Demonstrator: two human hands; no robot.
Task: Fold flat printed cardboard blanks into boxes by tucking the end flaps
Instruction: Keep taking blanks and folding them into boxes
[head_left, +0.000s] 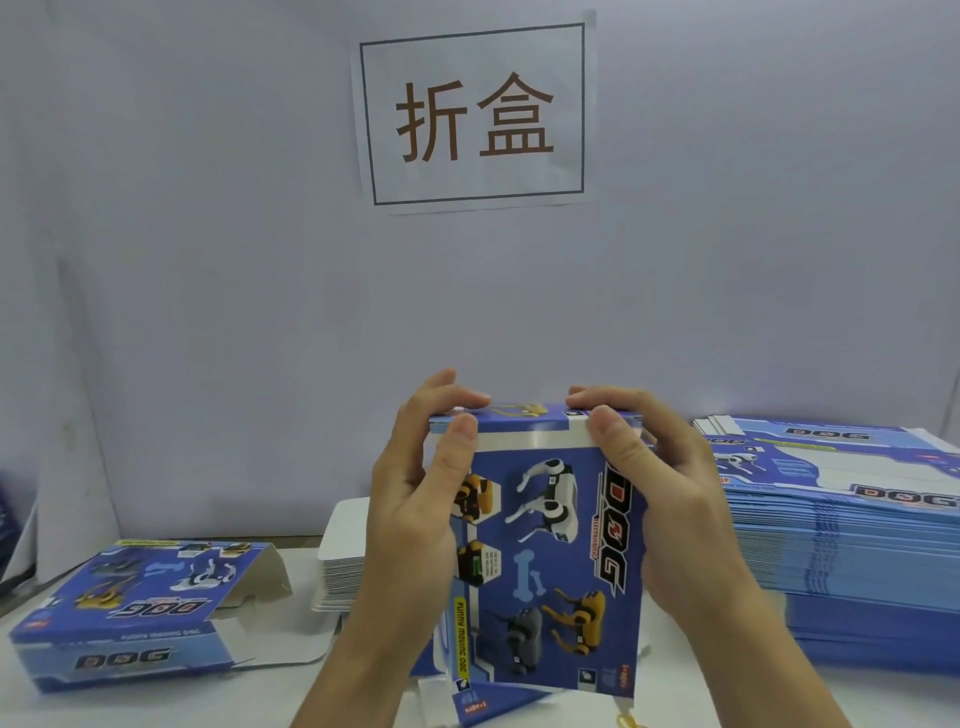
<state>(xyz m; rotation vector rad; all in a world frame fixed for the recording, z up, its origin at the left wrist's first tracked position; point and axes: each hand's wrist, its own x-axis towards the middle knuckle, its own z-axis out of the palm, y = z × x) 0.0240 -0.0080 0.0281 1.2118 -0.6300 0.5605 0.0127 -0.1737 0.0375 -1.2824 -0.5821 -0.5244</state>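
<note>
Blue printed cardboard box (545, 561), toy-dog artwork and "DOG" lettering on its front panel; held upright in mid-frame above the white table (171, 706), its top end flap folded over at the upper edge and its lower end flaps hanging loose.

Left hand (415, 499): grasps the box's upper left corner, thumb pressed on the front panel just under the fold, fingers curled over the top edge.

Right hand (670, 499): grasps the upper right corner in mirror fashion, thumb on the front face, fingers curled over the top flap. The fingertips of the two hands sit near each other along the top edge, apart.

Second box (130, 613), same print: lies on its side on the table at left, one end open with bare grey-brown flaps standing out.

Stack of flat blanks (857, 545), blue, same print: tall pile on the table at right, just beside the right forearm.

Stack of white cards (345, 561), rounded corners: on the table behind the held box, partly hidden by the left wrist.

Paper sign (475, 111): white sheet with a dark frame and two large brown characters, fixed to the pale wall (208, 260) above the work area.
</note>
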